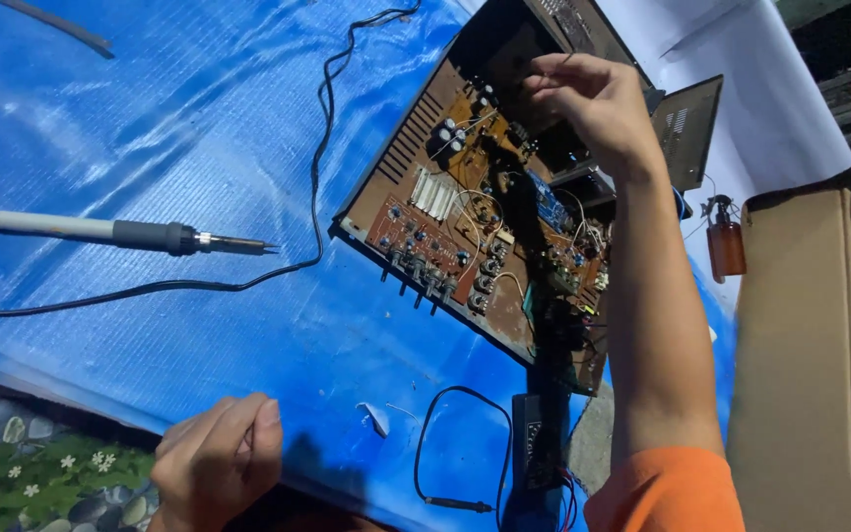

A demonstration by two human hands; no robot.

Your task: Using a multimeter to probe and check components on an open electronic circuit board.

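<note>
An opened amplifier chassis lies on a blue sheet, its brown circuit boards with capacitors, knobs and thin wires exposed. My right hand reaches over its far end, fingers pinched on a thin wire above the boards. A soldering iron with grey grip and white handle rests on the sheet to the left, tip pointing at the chassis. My left hand is curled into a loose fist at the sheet's near edge, holding nothing I can see.
A black cable loops across the blue sheet. A small black device with a looped probe lead lies near the front. A cardboard box stands at right, with a brown bottle beside it. A floral cloth shows at bottom left.
</note>
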